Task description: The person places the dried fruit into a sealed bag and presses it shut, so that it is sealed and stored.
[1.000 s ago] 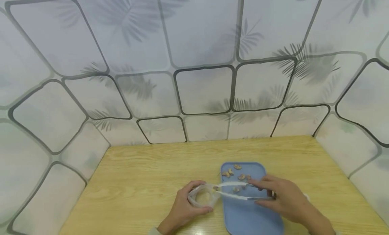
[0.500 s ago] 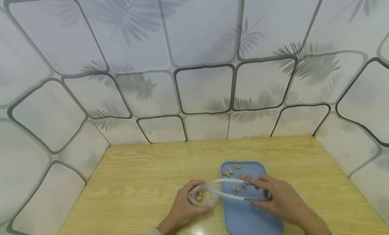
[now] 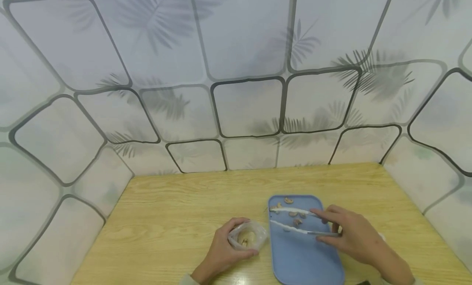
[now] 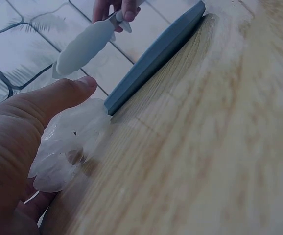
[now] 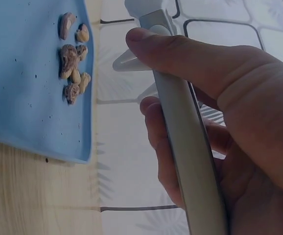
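Note:
My left hand (image 3: pixel 225 249) holds a clear plastic bag (image 3: pixel 260 235) with its thumb and fingers curved around the open mouth. Pale and brownish pieces lie inside; through the film in the left wrist view, the bag (image 4: pixel 63 129) shows a few dark ones. With thumb and fingers my right hand (image 3: pixel 355 238) grips metal tongs (image 3: pixel 293 229) with white tips. The tongs' arms are spread apart over the blue tray (image 3: pixel 307 260), their tips near its left edge. Several skin-on cashews (image 5: pixel 69 61) lie on the tray, partly covered by the tongs in the head view.
The tray stands on a light wooden table (image 3: pixel 177 219), just right of the bag. Small dark crumbs (image 5: pixel 36 76) dot the tray. A patterned wall (image 3: pixel 247 109) encloses the table at the back and both sides.
A cashew between the tongs' tips has dropped into the bag. The tongs have moved right and back, from the bag's mouth to over the tray. The left hand stays put.

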`<state>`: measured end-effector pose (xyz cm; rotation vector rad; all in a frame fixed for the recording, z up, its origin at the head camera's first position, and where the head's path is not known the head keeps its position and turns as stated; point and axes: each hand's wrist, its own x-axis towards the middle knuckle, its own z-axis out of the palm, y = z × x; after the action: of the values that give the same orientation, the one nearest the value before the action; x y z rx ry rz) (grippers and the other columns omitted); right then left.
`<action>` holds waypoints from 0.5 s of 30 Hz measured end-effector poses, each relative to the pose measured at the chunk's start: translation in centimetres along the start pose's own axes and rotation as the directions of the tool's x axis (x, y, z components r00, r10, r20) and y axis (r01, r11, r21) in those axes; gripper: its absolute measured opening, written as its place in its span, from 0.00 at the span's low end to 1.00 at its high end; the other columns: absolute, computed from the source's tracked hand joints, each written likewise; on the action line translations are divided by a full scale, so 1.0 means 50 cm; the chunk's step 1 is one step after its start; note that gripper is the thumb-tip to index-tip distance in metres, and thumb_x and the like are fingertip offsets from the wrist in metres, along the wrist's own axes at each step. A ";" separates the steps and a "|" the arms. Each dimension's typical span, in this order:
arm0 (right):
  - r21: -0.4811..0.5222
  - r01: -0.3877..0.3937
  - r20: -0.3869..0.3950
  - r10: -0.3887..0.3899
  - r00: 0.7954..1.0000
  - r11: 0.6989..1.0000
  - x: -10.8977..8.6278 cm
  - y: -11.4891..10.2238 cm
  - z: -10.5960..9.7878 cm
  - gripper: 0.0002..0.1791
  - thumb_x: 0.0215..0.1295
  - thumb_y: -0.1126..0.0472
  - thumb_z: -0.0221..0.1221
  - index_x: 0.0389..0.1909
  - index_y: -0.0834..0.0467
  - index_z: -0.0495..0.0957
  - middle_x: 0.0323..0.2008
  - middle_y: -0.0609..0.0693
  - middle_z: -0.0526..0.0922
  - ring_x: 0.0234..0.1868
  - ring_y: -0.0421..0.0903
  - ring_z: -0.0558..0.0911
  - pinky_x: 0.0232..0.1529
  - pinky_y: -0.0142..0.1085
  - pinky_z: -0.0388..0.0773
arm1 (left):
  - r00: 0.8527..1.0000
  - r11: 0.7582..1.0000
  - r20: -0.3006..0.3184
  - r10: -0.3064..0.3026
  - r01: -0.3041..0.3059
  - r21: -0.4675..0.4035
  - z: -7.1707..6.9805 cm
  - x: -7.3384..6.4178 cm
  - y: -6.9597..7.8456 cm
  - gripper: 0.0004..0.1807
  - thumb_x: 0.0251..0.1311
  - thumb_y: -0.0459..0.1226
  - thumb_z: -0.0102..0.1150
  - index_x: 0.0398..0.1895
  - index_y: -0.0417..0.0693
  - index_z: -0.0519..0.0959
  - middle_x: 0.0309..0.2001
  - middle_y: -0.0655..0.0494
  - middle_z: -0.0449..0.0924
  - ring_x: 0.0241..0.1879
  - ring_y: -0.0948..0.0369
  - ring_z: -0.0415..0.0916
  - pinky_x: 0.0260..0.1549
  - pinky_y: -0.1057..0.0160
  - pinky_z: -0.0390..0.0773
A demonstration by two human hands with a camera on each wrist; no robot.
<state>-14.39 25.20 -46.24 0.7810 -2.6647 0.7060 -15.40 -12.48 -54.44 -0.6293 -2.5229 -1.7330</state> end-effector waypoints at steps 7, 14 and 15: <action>-0.006 -0.043 0.089 0.044 0.995 0.999 -0.004 0.013 -0.010 0.32 0.54 0.54 0.83 0.61 0.53 0.88 0.34 0.34 0.76 0.30 0.22 0.69 0.27 0.27 0.67 | 1.000 1.000 -0.003 -0.006 0.006 0.001 -0.001 0.001 0.003 0.41 0.45 0.44 0.91 0.65 0.59 0.82 0.59 0.59 0.89 0.57 0.63 0.83 0.59 0.65 0.78; -0.008 -0.102 0.203 0.102 0.974 0.995 -0.010 0.025 -0.016 0.32 0.59 0.48 0.80 0.63 0.56 0.87 0.35 0.35 0.78 0.29 0.24 0.67 0.27 0.28 0.67 | 1.000 1.000 -0.003 -0.011 0.011 -0.014 0.000 -0.001 0.005 0.41 0.45 0.43 0.91 0.65 0.59 0.82 0.59 0.59 0.89 0.57 0.62 0.83 0.59 0.65 0.78; -0.007 -0.110 0.217 0.109 0.970 0.994 -0.011 0.026 -0.017 0.33 0.59 0.47 0.80 0.63 0.56 0.87 0.34 0.35 0.78 0.28 0.25 0.66 0.27 0.28 0.67 | 1.000 1.000 -0.003 -0.011 0.011 -0.016 0.000 -0.001 0.005 0.41 0.45 0.42 0.91 0.65 0.59 0.82 0.59 0.59 0.89 0.57 0.62 0.83 0.59 0.65 0.78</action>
<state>-14.58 26.84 -46.21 0.7570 -2.9237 0.6893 -15.27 -12.41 -54.22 -0.6138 -2.5177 -1.7573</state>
